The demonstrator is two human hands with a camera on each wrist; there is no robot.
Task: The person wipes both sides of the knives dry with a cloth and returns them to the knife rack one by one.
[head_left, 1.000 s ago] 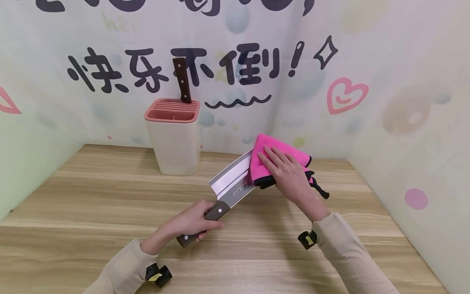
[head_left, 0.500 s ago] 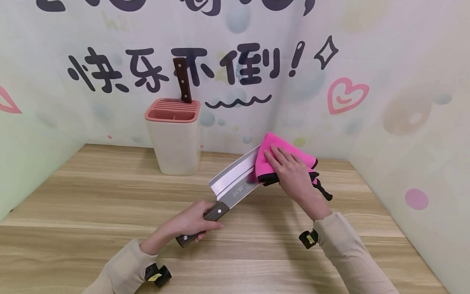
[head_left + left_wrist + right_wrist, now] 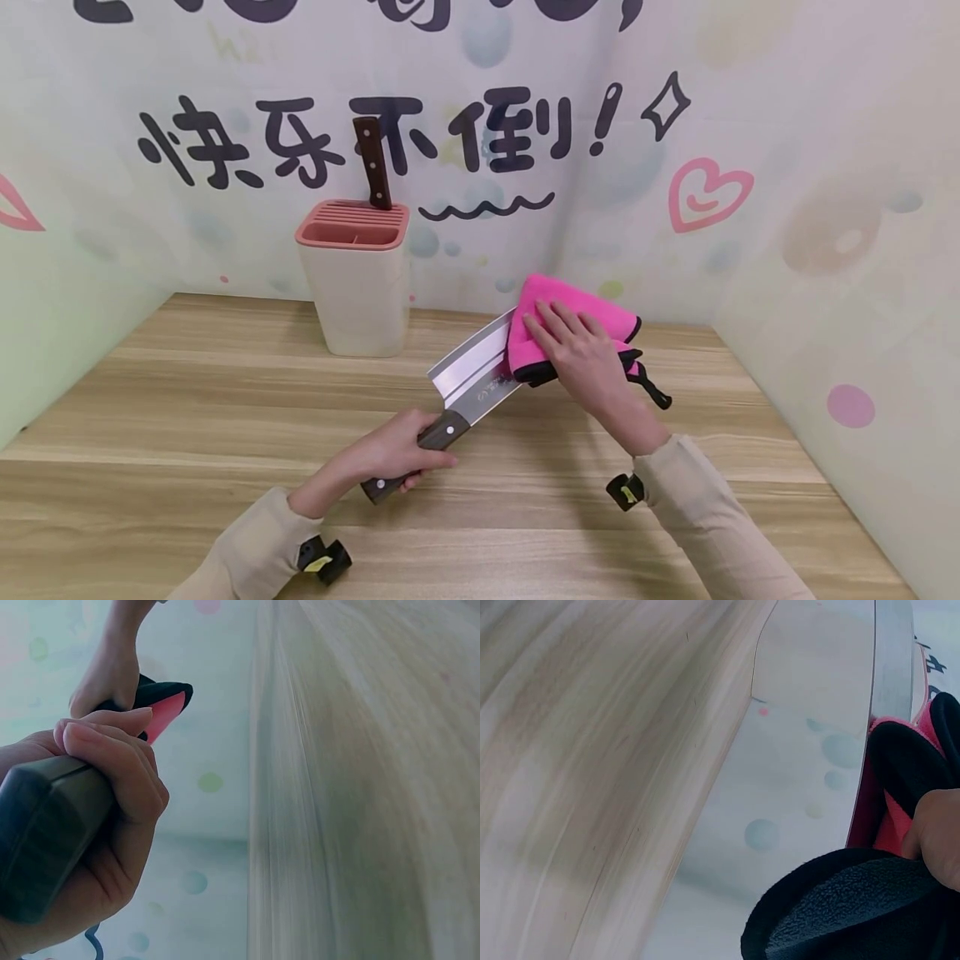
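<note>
My left hand [image 3: 397, 450] grips the dark wooden handle of a cleaver [image 3: 471, 383], its fingers wrapped round it in the left wrist view. The broad steel blade slants up and right, held above the table. A folded pink cloth [image 3: 577, 310] with black edging and a black loop covers the blade's far end. My right hand [image 3: 592, 367] holds the cloth against the blade, fingers spread over its top. Seen from the right wrist, the thumb [image 3: 939, 836] is on the cloth's other side, and the blade [image 3: 892, 667] emerges beyond the folds. The blade's tip is hidden by the cloth.
A white knife block [image 3: 360, 300] with a pink slotted top stands at the table's back left. From one slot rises a dark-handled knife [image 3: 372, 162]. Printed fabric walls [image 3: 825, 250] border the wood-grain table [image 3: 225, 417] at the back and sides.
The right hand and cloth slid outward along the blade toward its far end, then came back down toward the handle. My left hand and the cleaver stayed almost still.
</note>
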